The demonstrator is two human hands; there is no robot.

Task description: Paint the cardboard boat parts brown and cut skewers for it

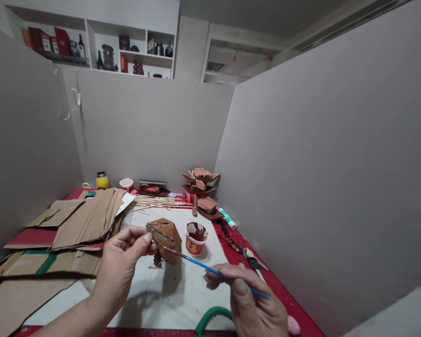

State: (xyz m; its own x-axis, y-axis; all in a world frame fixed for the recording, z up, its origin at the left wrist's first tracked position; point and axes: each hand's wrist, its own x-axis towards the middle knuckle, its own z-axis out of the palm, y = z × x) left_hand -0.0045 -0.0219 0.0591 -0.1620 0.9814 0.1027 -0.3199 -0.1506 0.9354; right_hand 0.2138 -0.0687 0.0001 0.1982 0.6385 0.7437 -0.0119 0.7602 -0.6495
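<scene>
Brown cardboard piece (pixel 165 238) pinched in left hand (pixel 121 262) grip; brush (pixel 210 268) in right hand (pixel 256 304)

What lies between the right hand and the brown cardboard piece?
In the head view, only the blue brush spans that stretch: the right hand holds its handle, and its tip meets the brown cardboard piece above the white sheet.

Grey partition panels (pixel 143 131) stand on three sides, white wall shelves (pixel 126 58) above.
</scene>
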